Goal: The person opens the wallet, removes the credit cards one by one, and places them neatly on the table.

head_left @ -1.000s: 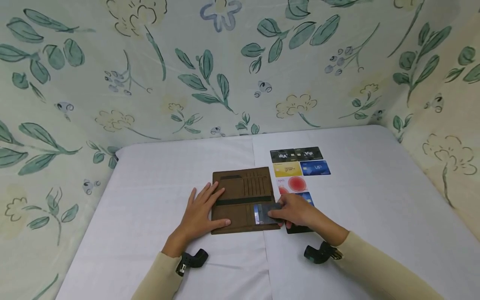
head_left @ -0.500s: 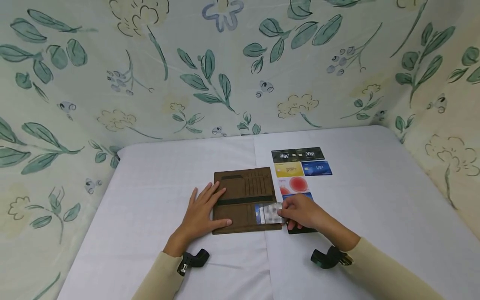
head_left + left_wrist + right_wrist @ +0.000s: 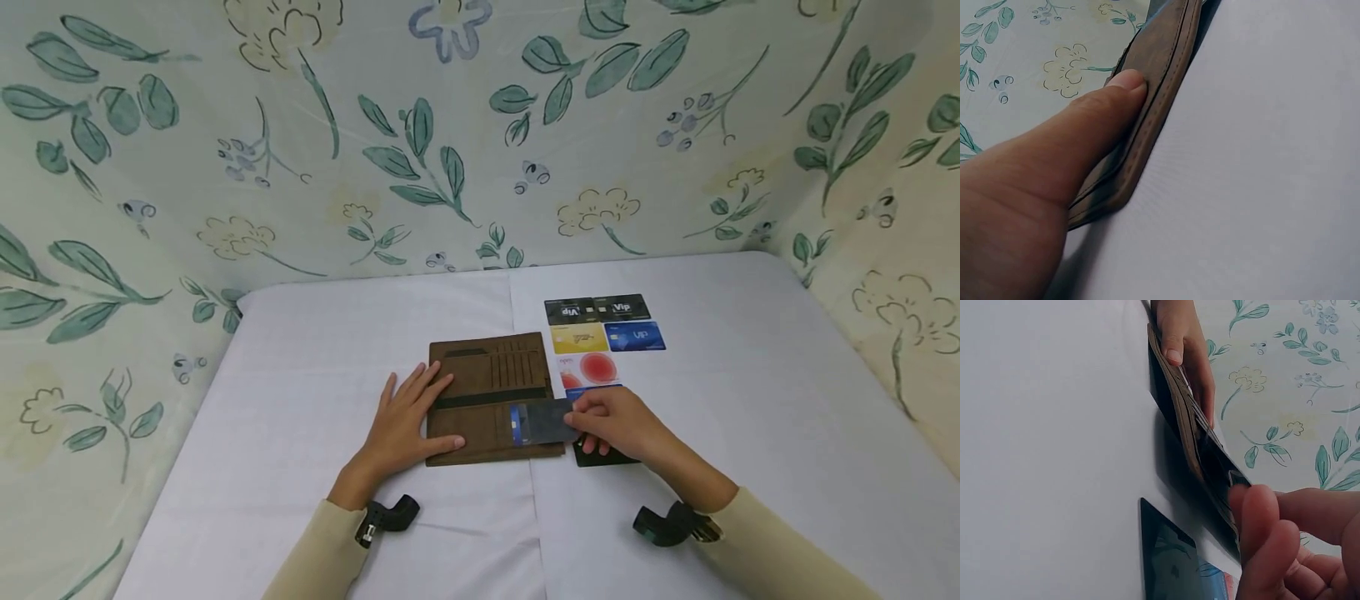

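Observation:
A brown wallet (image 3: 468, 429) lies unfolded on the white cloth, card slots in its upper half and a dark band across the middle. My left hand (image 3: 401, 429) rests on its left edge, fingers spread and straight; in the left wrist view the thumb (image 3: 1125, 81) presses the leather. At the wallet's lower right, my right hand (image 3: 618, 423) pinches the outer end of a dark, glossy card (image 3: 549, 422). A blue-and-white strip (image 3: 516, 425) shows at the card's left end. In the right wrist view the fingertips (image 3: 1260, 512) are at the wallet's edge.
Right of the wallet lie black VIP cards (image 3: 570, 311), a yellow card (image 3: 580, 338), a blue VIP card (image 3: 635, 336) and a white card with red circles (image 3: 588, 369). A black card (image 3: 609, 456) lies partly under my right hand. Floral cloth (image 3: 450, 125) hangs behind.
My right hand has moved a little to the right with the dark card, so more of it shows. The card glinted silver half a second ago. My left hand keeps its place on the wallet.

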Available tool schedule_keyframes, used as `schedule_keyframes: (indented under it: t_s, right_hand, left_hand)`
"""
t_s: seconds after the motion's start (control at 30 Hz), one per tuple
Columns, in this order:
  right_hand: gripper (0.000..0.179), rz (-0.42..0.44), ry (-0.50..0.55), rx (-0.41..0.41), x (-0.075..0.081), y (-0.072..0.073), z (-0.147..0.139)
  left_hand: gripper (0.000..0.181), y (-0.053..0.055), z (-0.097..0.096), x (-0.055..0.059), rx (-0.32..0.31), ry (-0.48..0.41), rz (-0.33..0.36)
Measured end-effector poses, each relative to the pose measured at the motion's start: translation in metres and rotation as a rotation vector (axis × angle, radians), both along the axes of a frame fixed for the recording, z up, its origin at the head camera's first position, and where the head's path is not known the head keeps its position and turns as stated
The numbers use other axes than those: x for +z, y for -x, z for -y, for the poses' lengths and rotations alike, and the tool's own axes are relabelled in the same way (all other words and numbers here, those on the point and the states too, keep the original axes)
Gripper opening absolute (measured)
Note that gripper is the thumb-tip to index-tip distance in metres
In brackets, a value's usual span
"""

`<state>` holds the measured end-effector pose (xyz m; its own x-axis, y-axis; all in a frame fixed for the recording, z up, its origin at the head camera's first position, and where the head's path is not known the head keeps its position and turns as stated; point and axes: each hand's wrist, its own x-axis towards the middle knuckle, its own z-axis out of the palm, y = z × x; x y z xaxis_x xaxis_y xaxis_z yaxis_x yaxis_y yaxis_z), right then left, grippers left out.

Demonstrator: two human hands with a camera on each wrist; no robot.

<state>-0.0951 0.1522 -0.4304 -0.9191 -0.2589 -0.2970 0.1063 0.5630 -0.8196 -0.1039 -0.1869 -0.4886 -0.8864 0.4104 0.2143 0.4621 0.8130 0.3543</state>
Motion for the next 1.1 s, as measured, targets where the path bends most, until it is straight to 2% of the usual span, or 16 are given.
schedule_keyframes:
  t_s: [0.13, 0.6, 1.1]
  right_hand:
    - [0.024, 0.004, 0.034, -0.053, -0.002, -0.002, -0.002]
    - [0.029, 0.051, 0.172, -0.101, -0.008, -0.004, -0.007]
    - [0.033, -0.013, 0.123, -0.159, 0.002, 0.000, -0.029]
  left_hand:
    - [0.096, 0.001, 0.000, 0.001, -0.003, 0.006, 0.002]
    - [0.097, 0.002, 0.001, -0.002, 0.012, 0.024, 0.001]
    - [0.096, 0.001, -0.001, -0.001, 0.015, 0.025, 0.005]
